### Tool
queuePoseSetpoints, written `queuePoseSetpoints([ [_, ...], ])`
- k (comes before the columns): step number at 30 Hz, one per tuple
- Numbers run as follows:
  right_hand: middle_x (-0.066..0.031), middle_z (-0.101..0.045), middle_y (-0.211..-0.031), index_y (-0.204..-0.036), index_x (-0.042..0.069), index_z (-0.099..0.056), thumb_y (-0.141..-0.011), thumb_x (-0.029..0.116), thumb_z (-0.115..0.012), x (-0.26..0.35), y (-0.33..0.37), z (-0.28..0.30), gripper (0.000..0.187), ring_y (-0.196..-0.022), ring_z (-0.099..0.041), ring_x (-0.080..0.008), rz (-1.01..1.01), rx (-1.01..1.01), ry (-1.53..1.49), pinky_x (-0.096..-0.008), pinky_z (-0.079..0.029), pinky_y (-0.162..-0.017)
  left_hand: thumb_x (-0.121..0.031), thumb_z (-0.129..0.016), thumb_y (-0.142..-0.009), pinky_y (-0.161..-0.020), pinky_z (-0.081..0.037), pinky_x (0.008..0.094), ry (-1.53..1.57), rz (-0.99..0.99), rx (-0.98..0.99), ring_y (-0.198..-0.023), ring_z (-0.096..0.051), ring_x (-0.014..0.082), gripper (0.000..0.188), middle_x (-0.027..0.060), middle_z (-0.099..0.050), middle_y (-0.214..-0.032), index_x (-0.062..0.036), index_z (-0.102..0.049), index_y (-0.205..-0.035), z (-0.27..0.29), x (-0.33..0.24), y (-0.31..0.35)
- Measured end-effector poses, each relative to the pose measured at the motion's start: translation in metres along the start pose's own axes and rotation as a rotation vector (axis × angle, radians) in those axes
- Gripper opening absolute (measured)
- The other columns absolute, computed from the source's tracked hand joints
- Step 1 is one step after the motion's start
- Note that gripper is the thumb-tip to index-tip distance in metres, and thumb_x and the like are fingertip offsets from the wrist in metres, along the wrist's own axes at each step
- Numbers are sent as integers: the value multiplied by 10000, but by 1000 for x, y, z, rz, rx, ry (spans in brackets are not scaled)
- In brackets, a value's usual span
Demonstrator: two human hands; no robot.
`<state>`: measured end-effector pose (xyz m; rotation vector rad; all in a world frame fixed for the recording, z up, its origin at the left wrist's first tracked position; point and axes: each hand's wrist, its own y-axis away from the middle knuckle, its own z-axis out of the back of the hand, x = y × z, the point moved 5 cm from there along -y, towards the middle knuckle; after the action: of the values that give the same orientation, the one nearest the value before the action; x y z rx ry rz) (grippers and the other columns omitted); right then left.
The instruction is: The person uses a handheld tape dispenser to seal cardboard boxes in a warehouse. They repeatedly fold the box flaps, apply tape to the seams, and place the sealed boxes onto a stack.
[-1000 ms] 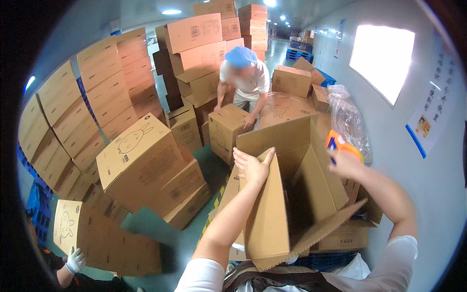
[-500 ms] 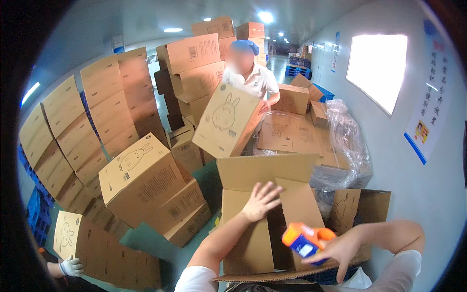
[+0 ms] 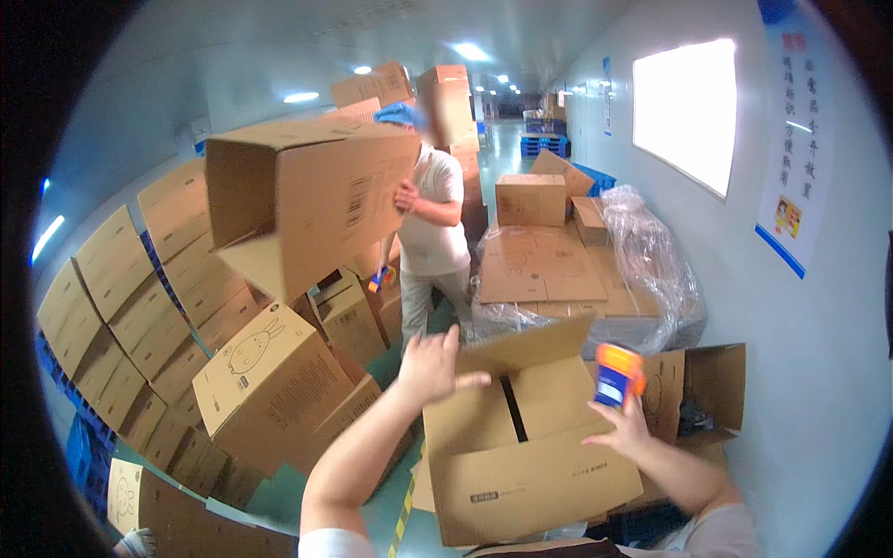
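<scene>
The tape dispenser (image 3: 618,377) has risen, clasped by the right grip (image 3: 627,432), the left grip (image 3: 430,370) spread.

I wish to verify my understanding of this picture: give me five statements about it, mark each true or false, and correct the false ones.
1. The right hand holds an orange and blue tool. True.
2. The left hand grips a roll of tape. False: nothing shows in it.
3. A co-worker in a blue cap holds up a large open carton. True.
4. The carton in front of the person is closed. False: its far flap stands up and a dark gap shows.
5. The bright window is on the picture's right side. True.
</scene>
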<state>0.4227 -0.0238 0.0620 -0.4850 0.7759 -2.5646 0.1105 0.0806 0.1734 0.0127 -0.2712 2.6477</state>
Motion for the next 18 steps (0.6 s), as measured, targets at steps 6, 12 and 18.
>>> queuePoseSetpoints([
  [6, -265, -428, -1163, -1133, 78, -578, -679, 344, -740, -29, 26, 4, 551, -1044, -465, -388, -583, -442, -181, -430, -377, -900, -645, -290, -833, -1046, -135, 541, 106, -122, 168, -1334, -166, 337, 822, 204, -165, -1437, -53, -174, -1391, -116, -60, 114],
  [12, -235, -573, -1035, -1079, 44, -609, -762, 419, -647, -42, 23, -40, 492, -950, -553, -329, -770, 52, -370, -361, -423, -857, -402, -647, -757, -1009, -305, 435, 287, 462, -289, -1259, -307, 355, 701, 228, -383, -1301, -26, -371, -1281, -92, -30, 124],
  [18, -236, -568, -1043, -1117, 55, -581, -830, 378, -560, -39, 46, -49, 432, -959, -545, -351, -770, 56, -543, -377, -429, -835, -342, -818, -603, -959, -378, 362, 1268, 477, -63, -1152, -453, 283, 997, 250, -446, -1216, 95, -210, -1262, -139, -1, 116],
])
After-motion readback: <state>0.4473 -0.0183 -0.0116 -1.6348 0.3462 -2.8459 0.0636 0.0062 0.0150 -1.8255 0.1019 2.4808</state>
